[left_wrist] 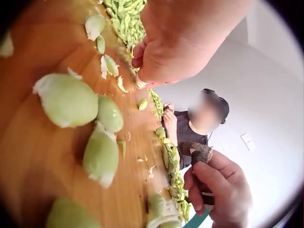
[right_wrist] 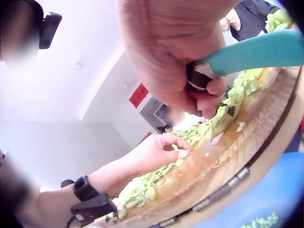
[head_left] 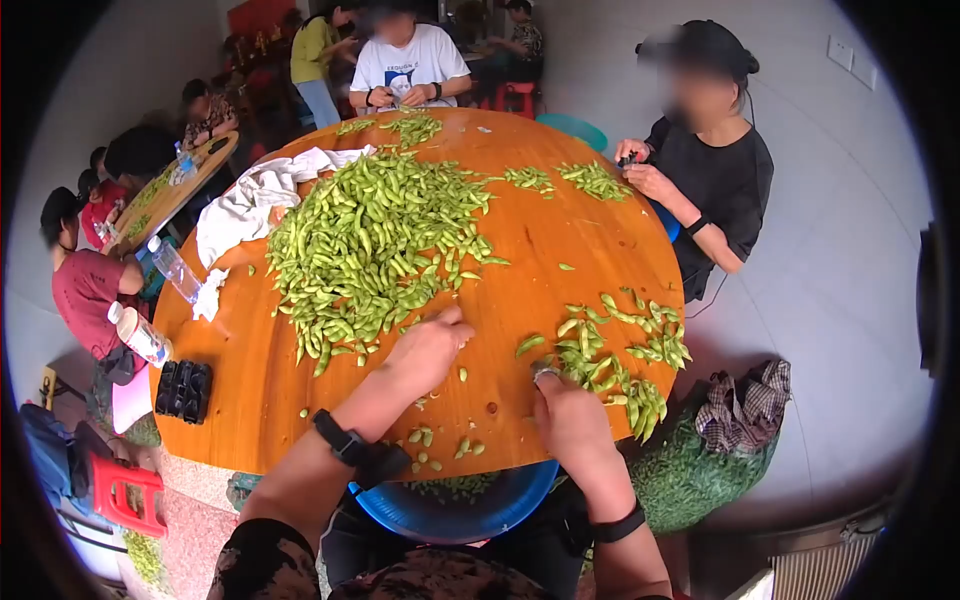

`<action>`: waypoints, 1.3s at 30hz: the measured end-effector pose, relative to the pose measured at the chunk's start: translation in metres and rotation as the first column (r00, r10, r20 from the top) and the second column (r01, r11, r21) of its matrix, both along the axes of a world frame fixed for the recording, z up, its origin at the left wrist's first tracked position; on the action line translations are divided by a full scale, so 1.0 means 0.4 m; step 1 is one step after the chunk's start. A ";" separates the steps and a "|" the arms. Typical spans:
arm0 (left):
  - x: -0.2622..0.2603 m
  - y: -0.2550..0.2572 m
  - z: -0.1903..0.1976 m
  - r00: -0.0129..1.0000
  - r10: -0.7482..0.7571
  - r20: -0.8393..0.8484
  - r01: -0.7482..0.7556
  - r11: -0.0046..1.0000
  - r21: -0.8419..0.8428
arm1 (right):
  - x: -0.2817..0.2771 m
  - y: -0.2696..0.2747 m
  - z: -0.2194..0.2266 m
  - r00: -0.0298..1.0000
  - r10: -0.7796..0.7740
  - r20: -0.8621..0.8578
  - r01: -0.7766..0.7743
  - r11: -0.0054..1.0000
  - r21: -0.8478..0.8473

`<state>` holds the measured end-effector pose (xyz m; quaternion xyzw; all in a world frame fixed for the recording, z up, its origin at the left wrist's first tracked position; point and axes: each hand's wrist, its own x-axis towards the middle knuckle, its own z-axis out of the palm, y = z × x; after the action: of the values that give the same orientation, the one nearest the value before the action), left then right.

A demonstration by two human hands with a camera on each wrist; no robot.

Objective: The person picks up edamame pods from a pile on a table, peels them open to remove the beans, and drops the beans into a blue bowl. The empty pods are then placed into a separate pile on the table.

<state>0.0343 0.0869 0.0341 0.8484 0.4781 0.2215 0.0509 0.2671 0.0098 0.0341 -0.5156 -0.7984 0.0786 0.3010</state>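
Observation:
On the wooden table [head_left: 560, 250], a big heap of green soybean pods [head_left: 370, 230] lies beyond my left hand [head_left: 430, 352]. That hand's thumb and forefinger pinch a small pale piece [right_wrist: 183, 154], mostly hidden by the fingertips. My right hand [head_left: 575, 425] grips a tool with a teal handle [right_wrist: 256, 52] and a dark grey end [left_wrist: 202, 153], close to the near right edge. Just beyond it is a smaller pile of pods [head_left: 590, 355]. Several shelled beans [left_wrist: 69, 100] lie on the wood near my left wrist.
Below the table's near edge sits a blue basin [head_left: 450, 510] with beans inside. A white cloth [head_left: 250, 205], a water bottle [head_left: 175, 268] and a black tray [head_left: 183, 390] stand left. A full green mesh sack [head_left: 700, 475] is at right. People sit across and right.

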 end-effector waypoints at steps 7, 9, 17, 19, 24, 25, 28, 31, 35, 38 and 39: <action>0.040 -0.078 0.044 0.959 0.057 0.277 0.015 0.968 -0.251 | -0.016 -0.016 0.037 0.829 -0.091 -0.552 -0.215 0.859 -0.465; 0.048 -0.122 0.055 0.938 0.031 0.346 0.065 0.962 -0.264 | -0.028 -0.016 0.028 0.750 -0.172 -0.638 -0.278 0.794 -0.540; 0.052 -0.223 0.013 0.947 -0.008 0.322 0.066 0.983 -0.171 | -0.083 -0.055 0.009 0.609 -0.310 -0.730 -0.460 0.611 -0.644; 0.055 -0.238 0.007 0.963 0.030 0.267 0.015 0.986 -0.166 | -0.087 -0.066 0.005 0.614 -0.302 -0.729 -0.462 0.612 -0.642; 0.060 -0.261 -0.012 0.975 0.024 0.222 0.007 0.991 -0.136 | -0.101 -0.084 -0.021 0.530 -0.301 -0.793 -0.494 0.650 -0.577; 0.059 -0.264 -0.014 0.973 0.026 0.229 0.002 0.993 -0.122 | -0.104 -0.089 -0.023 0.532 -0.298 -0.793 -0.495 0.650 -0.577; 0.054 -0.268 -0.010 0.959 0.005 0.283 0.032 0.991 -0.127 | -0.119 -0.086 -0.026 0.456 -0.337 -0.824 -0.524 0.646 -0.555; 0.044 -0.272 -0.029 0.932 -0.013 0.363 0.061 0.991 -0.121 | -0.129 -0.097 -0.034 0.385 -0.356 -0.852 -0.545 0.657 -0.521; 0.029 -0.277 -0.043 0.878 0.007 0.478 0.113 0.968 -0.222 | -0.122 -0.091 -0.026 0.330 -0.434 -0.838 -0.583 0.605 -0.543; 0.029 -0.276 -0.080 0.598 0.133 0.791 0.338 0.853 -0.399 | -0.125 -0.097 -0.028 0.355 -0.428 -0.831 -0.577 0.599 -0.555; 0.034 -0.278 -0.076 0.551 0.198 0.810 0.344 0.831 -0.437 | -0.128 -0.096 -0.026 0.381 -0.401 -0.833 -0.558 0.619 -0.553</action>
<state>0.0478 -0.0242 0.0037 0.6081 0.4005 0.4448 0.5215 0.2160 -0.0286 0.0236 -0.4082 -0.3940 0.7036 0.4279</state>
